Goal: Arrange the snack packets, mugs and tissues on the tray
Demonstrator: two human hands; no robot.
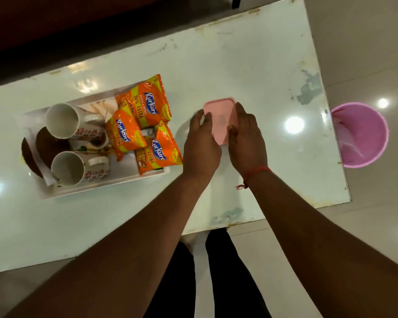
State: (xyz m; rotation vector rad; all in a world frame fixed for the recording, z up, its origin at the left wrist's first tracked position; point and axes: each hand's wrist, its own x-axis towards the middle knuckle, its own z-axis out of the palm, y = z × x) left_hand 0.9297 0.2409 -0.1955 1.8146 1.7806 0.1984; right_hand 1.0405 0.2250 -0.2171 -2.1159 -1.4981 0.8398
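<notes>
Head | both hands point(201, 143) point(247, 138) clamp pink box point(220, 111) | tray point(106, 184): mugs point(62, 121), snack pkts point(147, 104)

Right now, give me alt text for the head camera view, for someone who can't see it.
Both hands, left hand and right hand, grip a pink lidded box on a white table. To its left, a white tray holds three orange Kurkure packets, two floral mugs lying on their sides, and tissues.
</notes>
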